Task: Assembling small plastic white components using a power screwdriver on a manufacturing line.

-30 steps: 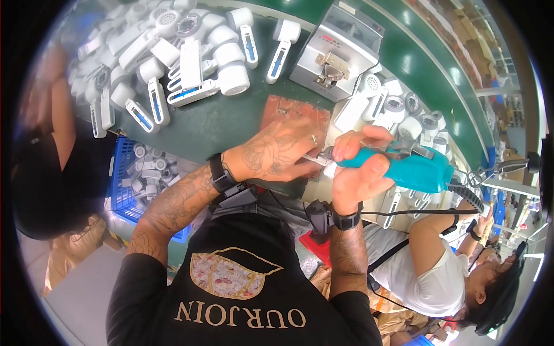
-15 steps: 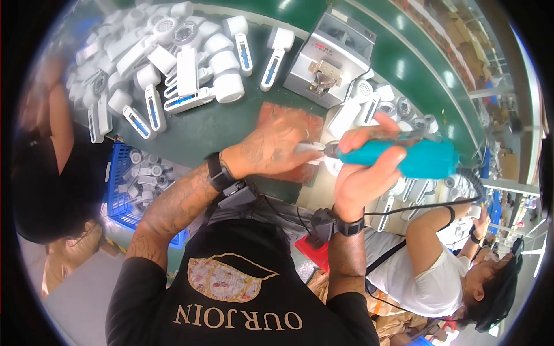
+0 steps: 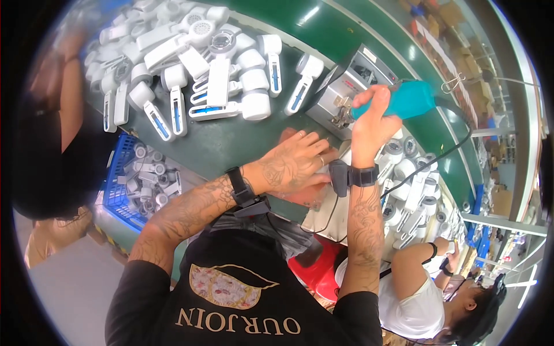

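The green bench spans the upper part of the frame. At the left edge sits a co-worker in black; at lower right is another co-worker in a white shirt. A large heap of white handled parts, several showing blue strips, fills the upper left, and a second heap of white parts lies right of centre. The blue basket, left of centre, holds more small white pieces. A grey box-shaped machine stands right of upper centre, a metal fitting on its front.

The teal power tool is at upper right, gripped in the right hand, its nose end pointing left near that fitting; a black cable curves down from its back end. Near the centre, a reddish pad lies partly hidden under the left hand, whose fingers are loosely spread; whether they hold anything cannot be told. Black straps circle both wrists.
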The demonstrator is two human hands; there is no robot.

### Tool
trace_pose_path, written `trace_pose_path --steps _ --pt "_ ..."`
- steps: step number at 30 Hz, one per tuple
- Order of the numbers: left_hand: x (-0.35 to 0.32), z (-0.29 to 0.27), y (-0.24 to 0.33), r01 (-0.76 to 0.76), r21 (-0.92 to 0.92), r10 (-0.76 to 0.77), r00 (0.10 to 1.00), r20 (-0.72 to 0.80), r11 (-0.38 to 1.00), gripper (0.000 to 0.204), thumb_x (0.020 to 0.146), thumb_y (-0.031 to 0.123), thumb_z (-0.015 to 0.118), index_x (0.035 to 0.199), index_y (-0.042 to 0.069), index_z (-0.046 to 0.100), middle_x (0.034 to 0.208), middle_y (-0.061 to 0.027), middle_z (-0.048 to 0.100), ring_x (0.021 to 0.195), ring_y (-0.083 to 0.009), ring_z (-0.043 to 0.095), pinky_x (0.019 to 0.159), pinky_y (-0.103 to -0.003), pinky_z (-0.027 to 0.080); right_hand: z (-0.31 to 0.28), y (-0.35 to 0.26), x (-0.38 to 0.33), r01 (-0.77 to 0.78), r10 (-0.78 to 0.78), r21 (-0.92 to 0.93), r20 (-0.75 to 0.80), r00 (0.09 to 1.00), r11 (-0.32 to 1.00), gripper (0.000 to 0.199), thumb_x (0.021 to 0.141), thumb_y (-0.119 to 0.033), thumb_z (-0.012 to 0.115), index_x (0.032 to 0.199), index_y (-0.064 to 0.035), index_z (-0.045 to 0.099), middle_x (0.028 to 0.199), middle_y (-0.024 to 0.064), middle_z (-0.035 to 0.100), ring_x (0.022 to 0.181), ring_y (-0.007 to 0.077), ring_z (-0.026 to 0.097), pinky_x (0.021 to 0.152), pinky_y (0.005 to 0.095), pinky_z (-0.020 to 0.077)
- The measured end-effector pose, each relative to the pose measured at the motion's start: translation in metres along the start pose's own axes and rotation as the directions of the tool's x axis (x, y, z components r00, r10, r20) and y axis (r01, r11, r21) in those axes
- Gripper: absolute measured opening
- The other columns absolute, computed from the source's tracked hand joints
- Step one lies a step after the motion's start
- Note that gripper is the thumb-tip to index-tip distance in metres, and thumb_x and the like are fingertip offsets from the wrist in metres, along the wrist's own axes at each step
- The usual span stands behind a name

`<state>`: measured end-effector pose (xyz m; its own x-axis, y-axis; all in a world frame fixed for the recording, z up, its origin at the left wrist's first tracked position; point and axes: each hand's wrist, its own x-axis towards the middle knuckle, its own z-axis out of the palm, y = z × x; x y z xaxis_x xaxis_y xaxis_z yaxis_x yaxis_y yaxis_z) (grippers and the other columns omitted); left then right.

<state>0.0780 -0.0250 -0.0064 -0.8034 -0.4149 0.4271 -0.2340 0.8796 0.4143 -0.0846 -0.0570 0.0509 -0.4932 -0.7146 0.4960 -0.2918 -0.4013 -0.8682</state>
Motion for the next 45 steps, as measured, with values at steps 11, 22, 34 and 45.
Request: trace_pose_path --steps 11,22,34,45 --pt "-0.002 0.006 -0.002 0.036 -0.032 -0.037 0.999 -0.033 0.999 0.052 0.090 0.042 0.064 0.129 0.008 0.060 0.106 -0.0067 0.053 0.098 -0.0255 0.050 0.089 -0.040 0.042 -0.033 -0.037 -0.046 -0.139 0.139 0.084 0.013 0.990 0.987 0.039 0.101 -0.034 0.055 0.105 0.0049 0.057 0.067 0.0061 0.054 0.059 0.0166 0.054 0.056 0.0308 0.0444" --pt "-0.002 0.005 0.000 0.050 -0.045 -0.049 0.999 0.015 0.998 0.052 0.091 0.042 0.063 0.130 0.007 0.058 0.110 -0.0070 0.054 0.101 -0.0257 0.050 0.090 -0.041 0.041 -0.047 -0.024 -0.070 -0.142 0.141 0.099 0.020 0.990 0.985 0.038 0.102 -0.033 0.054 0.095 0.0042 0.054 0.066 0.0071 0.051 0.058 0.0178 0.052 0.056 0.0324 0.0446" --pt "0.001 -0.002 0.000 0.061 -0.012 -0.060 0.997 0.053 0.998 0.047 0.093 0.038 0.058 0.124 0.002 0.057 0.109 -0.0123 0.053 0.107 -0.0290 0.050 0.096 -0.043 0.039 -0.038 -0.027 -0.064 -0.212 0.212 0.043 0.024 0.977 0.976 0.040 0.103 -0.033 0.051 0.089 0.0035 0.054 0.067 0.0067 0.051 0.060 0.0183 0.054 0.058 0.0326 0.0453" --pt "-0.003 -0.003 0.006 0.061 -0.048 -0.061 0.998 0.012 0.997 0.046 0.092 0.034 0.060 0.128 0.006 0.058 0.108 -0.0091 0.053 0.102 -0.0262 0.050 0.092 -0.040 0.041 0.003 -0.003 -0.003 -0.008 0.007 -0.015 -0.022 1.000 1.000 0.038 0.103 -0.034 0.052 0.094 0.0028 0.060 0.069 0.0066 0.060 0.063 0.0141 0.057 0.058 0.0269 0.0432"
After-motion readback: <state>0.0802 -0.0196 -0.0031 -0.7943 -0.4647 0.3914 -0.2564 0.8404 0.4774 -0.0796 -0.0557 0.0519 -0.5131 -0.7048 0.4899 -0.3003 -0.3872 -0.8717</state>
